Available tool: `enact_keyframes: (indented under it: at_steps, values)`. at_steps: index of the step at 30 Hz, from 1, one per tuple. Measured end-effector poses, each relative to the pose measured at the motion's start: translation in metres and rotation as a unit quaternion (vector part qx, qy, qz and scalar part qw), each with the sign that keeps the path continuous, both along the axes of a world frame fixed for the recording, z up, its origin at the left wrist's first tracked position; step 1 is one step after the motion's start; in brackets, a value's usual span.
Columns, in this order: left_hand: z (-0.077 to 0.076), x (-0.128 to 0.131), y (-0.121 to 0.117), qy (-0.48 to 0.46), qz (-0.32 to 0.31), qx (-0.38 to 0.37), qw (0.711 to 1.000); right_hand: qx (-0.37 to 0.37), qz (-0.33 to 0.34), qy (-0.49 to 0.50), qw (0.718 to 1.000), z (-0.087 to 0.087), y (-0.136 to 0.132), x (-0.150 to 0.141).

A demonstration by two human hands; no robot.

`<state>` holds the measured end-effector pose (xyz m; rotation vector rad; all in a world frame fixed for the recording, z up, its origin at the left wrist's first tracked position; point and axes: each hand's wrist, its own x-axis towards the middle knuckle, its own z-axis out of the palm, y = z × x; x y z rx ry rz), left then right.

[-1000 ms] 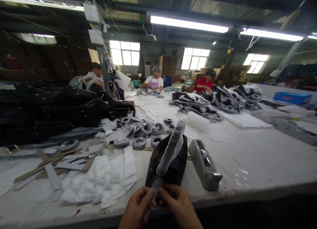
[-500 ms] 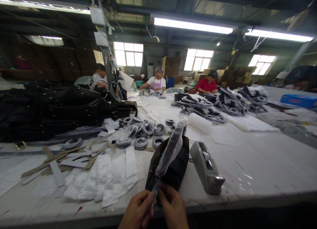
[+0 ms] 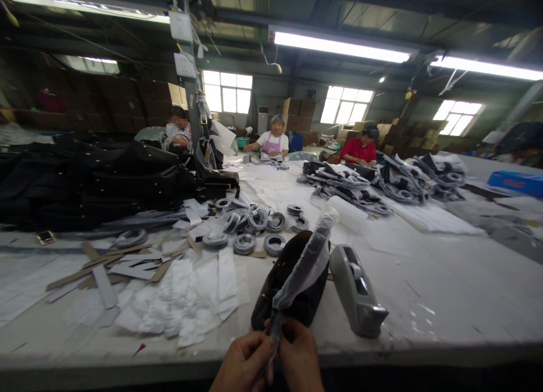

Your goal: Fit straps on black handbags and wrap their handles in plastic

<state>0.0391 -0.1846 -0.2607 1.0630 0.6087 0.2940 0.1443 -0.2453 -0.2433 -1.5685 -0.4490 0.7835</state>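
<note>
A black bag (image 3: pixel 311 298) stands at the table's near edge, with a handle wrapped in translucent white film (image 3: pixel 302 267) rising over it. My left hand (image 3: pixel 248 358) pinches the lower end of this wrapped handle between thumb and fingers. Close against it, my right hand (image 3: pixel 297 352) has its fingers closed at the same lower end, by the bag's near side. The right fingertips are partly hidden, so their exact hold is unclear. Just right of the bag is a grey tape dispenser (image 3: pixel 358 296).
Coiled wrapped straps (image 3: pixel 245 244) lie beyond the bag. Left are white sheets (image 3: pixel 165 301), card strips (image 3: pixel 85 273) and a heap of black bags (image 3: pixel 106 177). More wrapped bags (image 3: pixel 339 180) lie further back. People sit across the table (image 3: pixel 458 279). A blue box (image 3: pixel 515 182) is at right.
The view has shifted slightly, so most things appear further right. Both hands remain at the wrapped handle's lower end, and the handle leans a little more to the right.
</note>
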Motion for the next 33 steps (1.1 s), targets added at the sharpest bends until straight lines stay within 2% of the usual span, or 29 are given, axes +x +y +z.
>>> enact_keyframes:
  at_steps: [3,5,8,12,16,21,24,27,30,33]
  values:
    - [0.004,0.0,-0.002,-0.003,0.011,-0.006,1.0,-0.001,0.017,-0.006,1.0,0.003,0.0,0.001]
    - [0.007,-0.001,-0.001,-0.003,0.019,-0.004,1.0,0.028,0.045,0.003,0.999,0.0,0.0,0.002]
    - [0.01,-0.002,0.002,-0.008,0.029,-0.006,1.0,0.102,0.099,0.102,0.985,-0.01,-0.002,0.003]
    - [0.007,-0.001,0.004,-0.009,0.036,-0.031,0.999,0.184,0.124,0.316,0.922,-0.02,-0.004,0.002]
    - [0.002,0.001,0.003,-0.028,0.041,-0.084,0.995,0.218,0.158,0.44,0.857,-0.009,-0.003,-0.003]
    - [0.004,0.001,-0.002,-0.04,0.012,-0.08,0.996,0.203,0.143,0.497,0.831,0.008,0.007,-0.006]
    - [0.008,0.0,-0.002,-0.035,0.023,-0.06,0.997,0.176,0.156,0.493,0.837,0.008,0.012,-0.007]
    - [0.009,0.0,0.0,-0.019,0.04,-0.045,0.998,0.179,0.18,0.416,0.873,0.0,0.011,-0.007]
    - [0.005,0.001,0.003,-0.007,0.054,-0.007,0.998,0.162,0.211,0.244,0.933,-0.006,0.001,0.003]
    - [-0.001,0.003,0.002,0.007,0.064,0.043,0.997,0.105,0.175,0.052,0.977,-0.001,-0.014,0.024]
